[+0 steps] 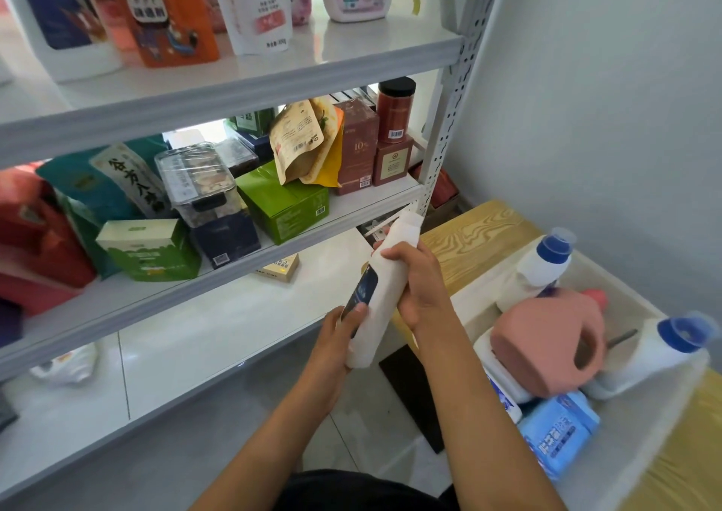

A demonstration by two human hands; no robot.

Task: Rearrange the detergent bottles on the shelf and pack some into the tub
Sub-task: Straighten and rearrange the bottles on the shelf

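Gripping white bottle (385, 287): right hand (420, 287) mid-body, left hand (336, 338) base.

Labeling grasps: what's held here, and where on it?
A white bottle, in both hands. The right hand grips its upper body, below the cap. The left hand grips the lower end, thumb on the dark label.

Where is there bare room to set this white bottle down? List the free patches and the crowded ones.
Free: the lower shelf board left of the white bottle, beyond the small yellow box; the tub floor's near right corner beside the blue pouch. Crowded: the middle shelf, and the tub's far end around the pink jug.
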